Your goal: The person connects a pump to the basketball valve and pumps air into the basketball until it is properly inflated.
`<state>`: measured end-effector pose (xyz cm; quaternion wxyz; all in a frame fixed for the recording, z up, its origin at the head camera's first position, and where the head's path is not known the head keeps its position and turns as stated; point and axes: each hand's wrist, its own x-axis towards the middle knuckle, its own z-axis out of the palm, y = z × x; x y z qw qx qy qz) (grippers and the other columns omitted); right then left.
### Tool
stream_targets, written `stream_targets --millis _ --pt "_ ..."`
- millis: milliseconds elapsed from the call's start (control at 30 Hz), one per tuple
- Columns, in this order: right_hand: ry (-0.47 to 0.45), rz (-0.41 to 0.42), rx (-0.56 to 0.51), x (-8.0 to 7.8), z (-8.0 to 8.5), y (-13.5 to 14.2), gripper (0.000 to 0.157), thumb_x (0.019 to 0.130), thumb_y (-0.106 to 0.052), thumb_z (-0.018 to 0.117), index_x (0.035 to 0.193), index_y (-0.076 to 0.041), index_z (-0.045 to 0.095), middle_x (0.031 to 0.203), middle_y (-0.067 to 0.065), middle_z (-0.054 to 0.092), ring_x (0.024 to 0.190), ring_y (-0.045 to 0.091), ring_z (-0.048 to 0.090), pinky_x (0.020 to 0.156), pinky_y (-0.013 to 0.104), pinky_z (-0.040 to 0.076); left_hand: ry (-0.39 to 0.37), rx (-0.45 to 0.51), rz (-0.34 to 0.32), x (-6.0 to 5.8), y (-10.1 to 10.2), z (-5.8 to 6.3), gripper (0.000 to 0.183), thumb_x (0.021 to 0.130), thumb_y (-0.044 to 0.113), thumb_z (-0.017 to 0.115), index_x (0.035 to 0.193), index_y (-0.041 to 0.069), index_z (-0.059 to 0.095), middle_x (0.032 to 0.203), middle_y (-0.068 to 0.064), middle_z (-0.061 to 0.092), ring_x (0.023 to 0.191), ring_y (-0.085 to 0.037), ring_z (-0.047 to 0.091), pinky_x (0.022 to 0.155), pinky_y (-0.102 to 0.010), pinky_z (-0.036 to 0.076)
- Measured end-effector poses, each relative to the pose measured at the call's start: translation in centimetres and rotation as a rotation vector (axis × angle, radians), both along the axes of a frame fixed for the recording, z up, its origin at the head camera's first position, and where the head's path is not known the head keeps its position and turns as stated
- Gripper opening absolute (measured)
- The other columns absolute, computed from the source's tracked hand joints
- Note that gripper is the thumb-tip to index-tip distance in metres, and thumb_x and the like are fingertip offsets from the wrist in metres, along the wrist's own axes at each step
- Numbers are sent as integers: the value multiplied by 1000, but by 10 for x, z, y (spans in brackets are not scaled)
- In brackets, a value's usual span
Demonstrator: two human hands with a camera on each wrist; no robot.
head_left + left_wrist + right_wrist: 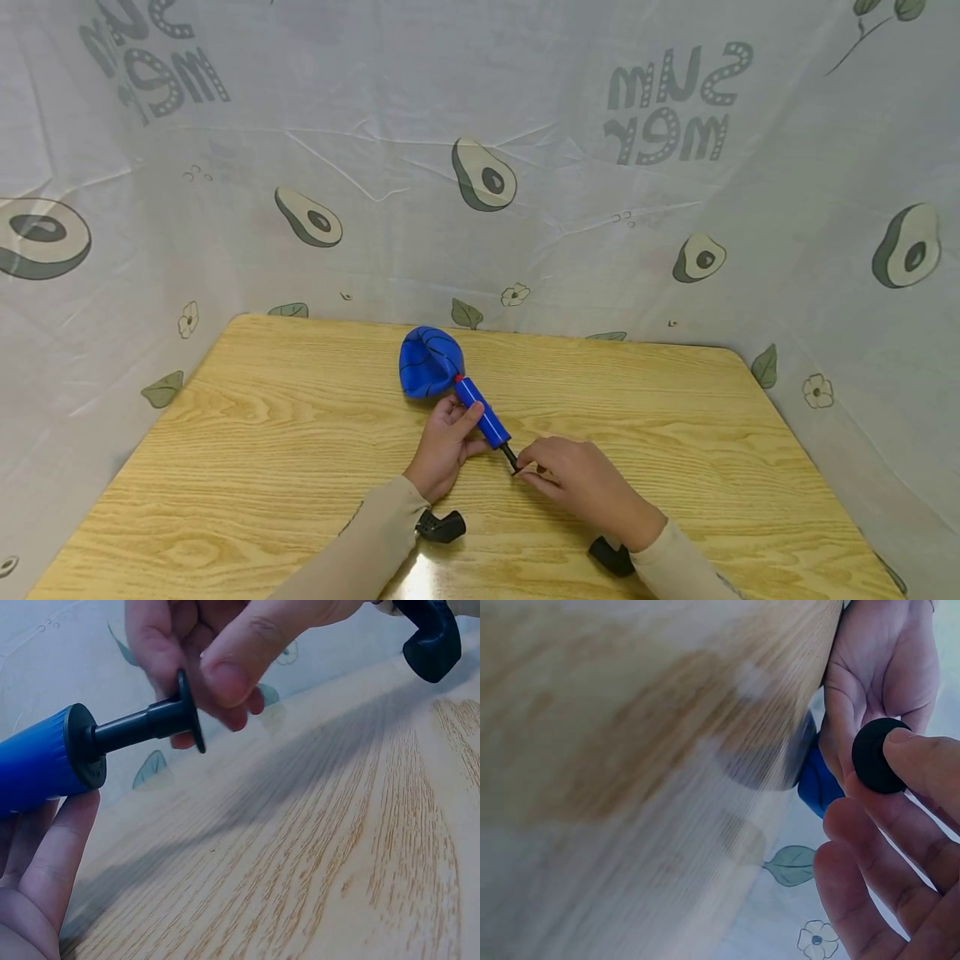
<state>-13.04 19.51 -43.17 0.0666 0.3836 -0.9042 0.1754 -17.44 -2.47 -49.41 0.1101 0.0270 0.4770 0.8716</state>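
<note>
A small blue hand pump (483, 414) slants across the middle of the table, its red tip at a partly caved-in blue ball (431, 360) with black lines. My left hand (444, 446) grips the pump's barrel, thumb on top. At the near end, my right hand (573, 479) pinches the pump's black disc handle (877, 754) between thumb and fingers. In the left wrist view, a short length of black plunger rod (131, 729) shows between the blue barrel and the disc. Whether the tip is inside the ball is too small to tell.
The wood-grain table (300, 433) has rounded far corners. A pale cloth (390, 217) printed with avocados, leaves and flowers hangs behind it and at both sides. Black wrist-worn devices sit below the left (441, 527) and right (611, 557) hands.
</note>
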Motion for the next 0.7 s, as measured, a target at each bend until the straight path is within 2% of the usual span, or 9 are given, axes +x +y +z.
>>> stream_targets --millis 300,467,700 --pt "-10 -5 63 11 2 5 8 95 -21 77 103 -20 74 96 -8 74 80 0 66 66 20 56 -14 -14 3 -1 -1 -1 50 109 19 56 149 0 34 129 -16 57 105 -20 67 77 -34 61" --pt "-16 -7 97 19 4 11 9 95 -22 77 104 -21 74 97 -9 74 79 -1 64 64 20 54 -5 -13 -1 0 -1 -1 50 109 19 57 149 0 34 126 -14 58 105 -21 67 76 -35 61" --pt "25 6 80 33 2 22 10 94 -22 79 101 -22 73 93 -11 72 74 -5 59 59 16 49 -1 -9 -8 0 0 0 47 109 18 57 146 1 35 121 -10 59 100 -19 68 72 -33 61"
